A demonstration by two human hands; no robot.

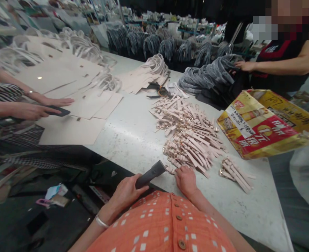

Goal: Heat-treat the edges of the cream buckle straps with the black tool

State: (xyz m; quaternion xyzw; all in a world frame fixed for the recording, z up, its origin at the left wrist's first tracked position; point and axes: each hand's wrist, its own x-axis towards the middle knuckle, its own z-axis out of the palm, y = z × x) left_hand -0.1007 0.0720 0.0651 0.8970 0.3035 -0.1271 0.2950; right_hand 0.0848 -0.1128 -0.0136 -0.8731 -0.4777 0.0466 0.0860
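Note:
My left hand [125,192] is wrapped round a dark grey handheld tool [151,174], thick and bar-shaped, of a kind I cannot make out. Its blunt end points up and right, close to a pale pink buckle strap [171,169]. That strap lies at the table's near side, under the closed fingers of my right hand [186,180]. Just beyond is a large heap of similar straps [193,143] with gold-coloured buckles. A smaller bunch of straps [235,173] lies to the right of my right hand.
A yellow and red carton [264,129] stands at the right edge of the white table [133,140]. Grey bag handles [209,75] are under a co-worker's hand [245,65]. At left, another person's hand [36,110] holds a dark tool over cream panels [73,131].

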